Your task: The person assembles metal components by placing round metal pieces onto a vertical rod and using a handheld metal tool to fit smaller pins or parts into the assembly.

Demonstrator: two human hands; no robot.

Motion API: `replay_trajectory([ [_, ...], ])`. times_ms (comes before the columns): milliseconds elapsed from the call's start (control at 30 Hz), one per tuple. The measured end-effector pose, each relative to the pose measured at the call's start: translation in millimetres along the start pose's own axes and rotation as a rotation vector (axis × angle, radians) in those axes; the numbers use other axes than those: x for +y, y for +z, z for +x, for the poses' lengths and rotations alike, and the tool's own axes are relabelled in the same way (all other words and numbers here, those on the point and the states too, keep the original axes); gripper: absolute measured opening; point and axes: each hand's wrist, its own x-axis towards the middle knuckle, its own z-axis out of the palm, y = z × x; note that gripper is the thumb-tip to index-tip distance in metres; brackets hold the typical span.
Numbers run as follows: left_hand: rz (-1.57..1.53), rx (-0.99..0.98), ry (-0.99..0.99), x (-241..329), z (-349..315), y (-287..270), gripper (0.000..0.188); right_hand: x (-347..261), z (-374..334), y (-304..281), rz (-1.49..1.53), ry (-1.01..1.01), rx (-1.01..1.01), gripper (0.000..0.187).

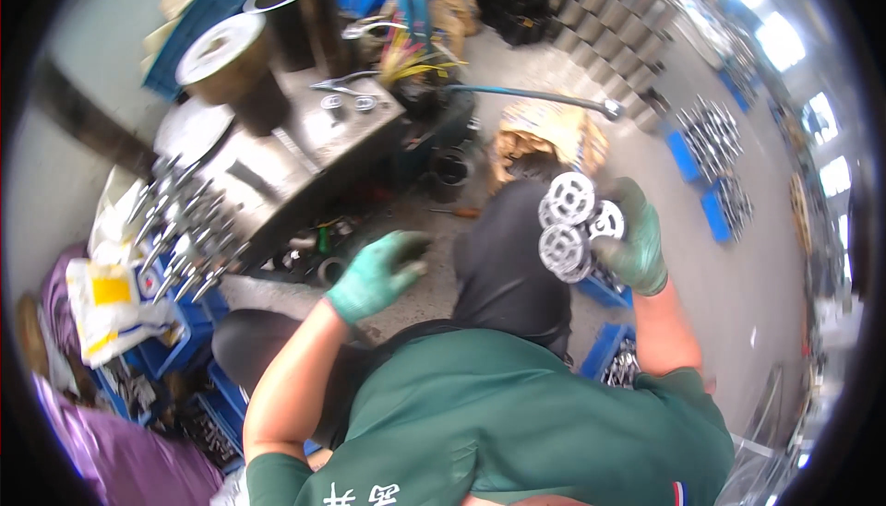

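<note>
My right hand [635, 240], in a green glove, is closed on several round metal discs with cut-out holes, like small spoked wheels [566, 252]. They fan out from the fingers over my right knee. My left hand [378, 275], gloved in green too, hangs between my knees with its thumb and fingers apart and nothing in it. It is nearest to the front of a metal machine bed [318, 132]. Two small shiny rings [365, 103] lie on that bed, below a thick upright cylinder [226, 63].
Rod-like metal parts [189, 229] stand clustered at the left, by a white and yellow bag [101, 308]. Blue bins [685, 155] of metal parts sit on the floor at right. Stacked metal cylinders [614, 22] and a torn brown sack [549, 132] are ahead.
</note>
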Motion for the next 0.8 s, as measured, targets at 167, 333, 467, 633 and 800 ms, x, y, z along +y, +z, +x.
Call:
replay_trajectory([
  [167, -1.098, 0.147, 0.015, 19, 4, 6, 0.091, -26, 88, 112, -0.188, -0.209, -0.442, 0.049],
  [333, -1.193, 0.641, -0.196, -14, -7, -5, 0.082, 0, 119, 222, -0.335, -0.190, -0.698, 0.055],
  [467, -1.100, 0.768, -0.379, -31, -17, -1, 0.072, 32, 104, 255, -0.368, -0.177, -0.713, 0.068],
  [633, -1.263, 0.661, -0.360, -49, -22, 5, 0.038, 41, 101, 260, -0.188, -0.032, -0.750, 0.056],
  [800, -1.548, 0.601, -0.410, -48, -23, 2, 0.044, 54, 101, 263, 0.199, 0.173, -0.762, 0.042],
])
